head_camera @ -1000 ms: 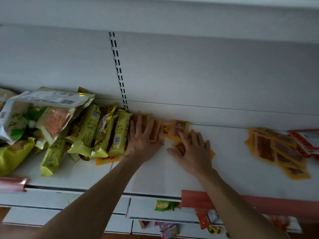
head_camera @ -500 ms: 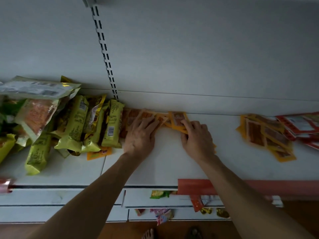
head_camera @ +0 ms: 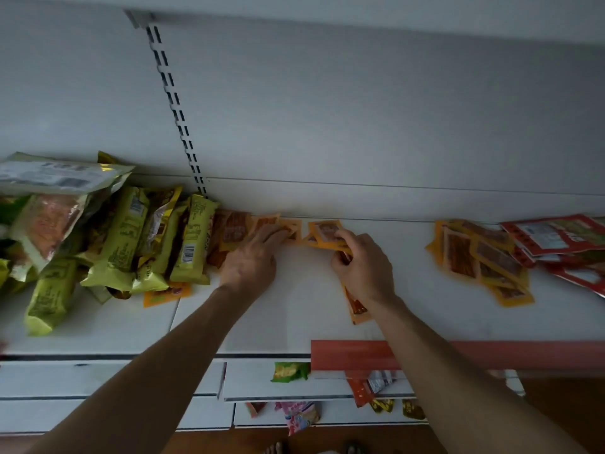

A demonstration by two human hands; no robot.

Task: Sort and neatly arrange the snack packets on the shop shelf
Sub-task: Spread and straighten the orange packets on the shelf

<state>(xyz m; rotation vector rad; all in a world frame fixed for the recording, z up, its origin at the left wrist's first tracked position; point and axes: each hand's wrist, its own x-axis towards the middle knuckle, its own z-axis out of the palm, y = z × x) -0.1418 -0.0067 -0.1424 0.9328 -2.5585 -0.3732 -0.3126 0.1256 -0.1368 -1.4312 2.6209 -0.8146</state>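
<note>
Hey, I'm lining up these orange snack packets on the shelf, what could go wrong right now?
The yellow-green packets lean right beside your left hand; a nudge might tip them onto the orange row. The loose orange packet under your right hand could get dragged off the shelf.

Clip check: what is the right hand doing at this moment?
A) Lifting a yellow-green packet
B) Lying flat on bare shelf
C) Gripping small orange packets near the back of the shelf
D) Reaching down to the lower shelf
C: the right hand has its fingers curled round the small orange packets near the back of the shelf, while the left hand lies on other orange ones beside it.
</note>
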